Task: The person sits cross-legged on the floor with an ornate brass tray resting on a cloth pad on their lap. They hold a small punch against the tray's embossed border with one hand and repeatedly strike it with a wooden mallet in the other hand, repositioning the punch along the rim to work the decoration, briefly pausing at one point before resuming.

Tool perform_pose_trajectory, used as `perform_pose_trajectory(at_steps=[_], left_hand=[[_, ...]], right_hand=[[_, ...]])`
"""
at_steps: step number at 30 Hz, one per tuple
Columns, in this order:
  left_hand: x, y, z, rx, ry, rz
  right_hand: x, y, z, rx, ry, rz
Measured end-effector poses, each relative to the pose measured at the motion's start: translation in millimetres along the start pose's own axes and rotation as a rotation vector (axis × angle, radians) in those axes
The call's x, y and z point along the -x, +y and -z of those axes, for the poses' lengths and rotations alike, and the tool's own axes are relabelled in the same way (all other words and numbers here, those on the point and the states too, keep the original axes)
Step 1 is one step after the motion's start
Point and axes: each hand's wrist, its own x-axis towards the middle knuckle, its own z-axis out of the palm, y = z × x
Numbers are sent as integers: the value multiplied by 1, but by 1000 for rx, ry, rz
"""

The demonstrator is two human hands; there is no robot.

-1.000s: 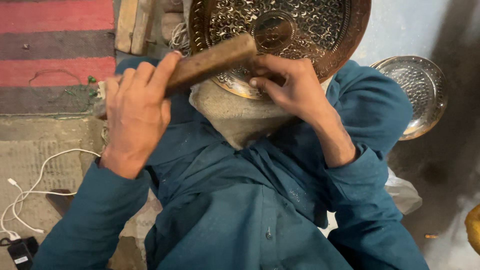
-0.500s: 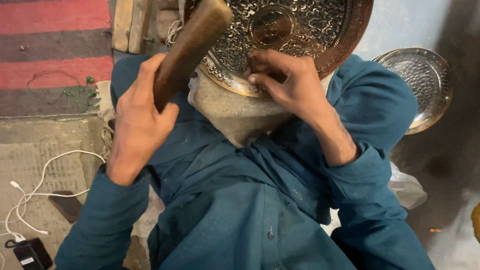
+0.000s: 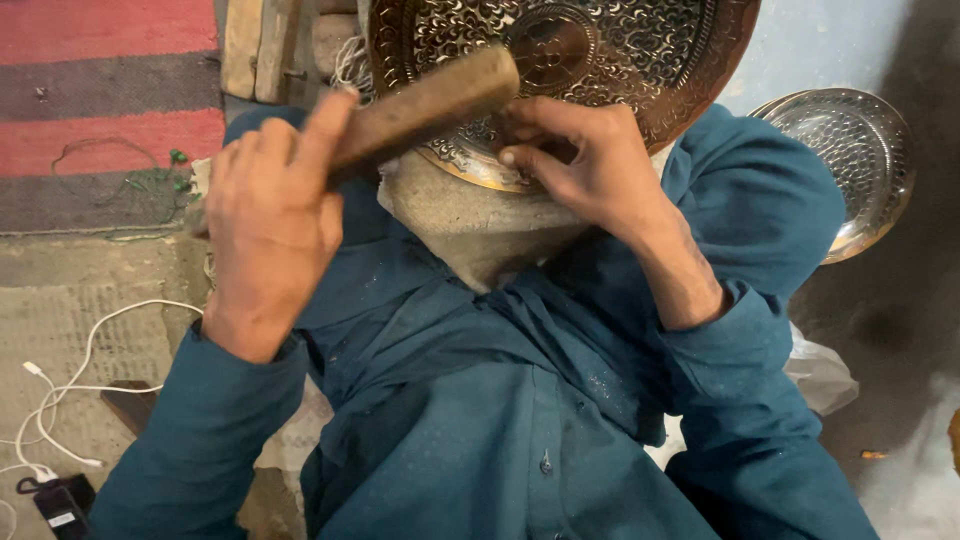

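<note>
Mallet [image 3: 425, 105] first: a worn wooden one, gripped in the left hand [image 3: 270, 215], fingers wrapped tight round the handle, its blocky head angled up to the right and hanging over the lower left part of the tray [image 3: 640, 60]. I cannot tell whether the head touches the metal. That tray is a big round brass piece, covered in fine raised pattern with a plain boss in the middle, and it sits at the top of the head view, resting on a grey cloth-covered block [image 3: 470, 215] in the person's lap. The right hand [image 3: 580, 165] lies curled against the tray's lower rim, fingertips pinched together just below the boss; whatever they pinch is hidden, so I cannot tell what it holds. Both arms are in dark teal sleeves [image 3: 740, 400], dusted with pale specks, as is the shirt front. Off to the right, on the floor, lies a second tray [image 3: 850, 160], silvery and also patterned, well apart from the brass one. On the left side there is a red and grey striped rug [image 3: 100, 100], and nearer the lower corner a white cable [image 3: 90, 350] trailing across the grey floor to a small black box [image 3: 60, 505].
</note>
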Motion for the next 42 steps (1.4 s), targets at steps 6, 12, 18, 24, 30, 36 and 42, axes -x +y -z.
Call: perform_pose_trajectory(at_steps=[6,12,18,24,30,36,42], left_hand=[[-2,1,-1,-50,-68,77],[-2,2,1,-33,10,-5],[3,6,-1,37,-43,80],[15,1,-6,495,106,85],[30,20,-28,693,-114,416],[33,28,-40,729,12,321],[22,25,-31,605,101,213]], right_hand=[[-2,-2,2,7,-2,10],[-2,-3,5,51,-7,-15],[-3,-6,6,32,21,72],[1,-9,10,-83,-33,2],[-3,-6,18,32,-104,34],[-6,-7,15,46,-97,40],[-7,-6,14,61,-107,21]])
